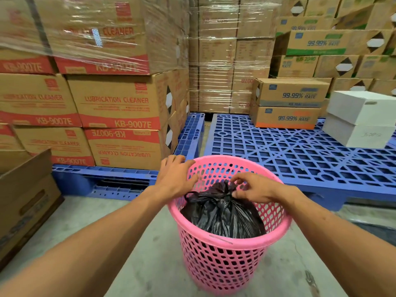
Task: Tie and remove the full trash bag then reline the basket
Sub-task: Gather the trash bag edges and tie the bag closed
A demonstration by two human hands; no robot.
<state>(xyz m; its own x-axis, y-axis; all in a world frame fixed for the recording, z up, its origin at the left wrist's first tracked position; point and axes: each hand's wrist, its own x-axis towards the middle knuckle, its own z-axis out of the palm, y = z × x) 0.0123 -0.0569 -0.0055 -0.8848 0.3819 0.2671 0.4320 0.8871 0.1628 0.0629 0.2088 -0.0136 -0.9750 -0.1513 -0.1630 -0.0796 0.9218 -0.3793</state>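
Observation:
A pink perforated plastic basket (pixel 222 260) stands on the concrete floor in front of me. Inside it sits a full black trash bag (pixel 222 217), its top gathered into a knotted bunch near the basket's far side. My right hand (pixel 254 189) pinches that knotted top between thumb and fingers. My left hand (pixel 176 177) rests on the basket's far left rim, fingers spread over the edge and holding nothing else.
Blue plastic pallets (pixel 278 151) lie just behind the basket. Stacked cardboard cartons (pixel 120 112) rise at the left and back, some shrink-wrapped. Two white boxes (pixel 360 118) sit at the right. A brown carton (pixel 25 202) stands at the near left. Something dark (pixel 372 231) lies at the right edge.

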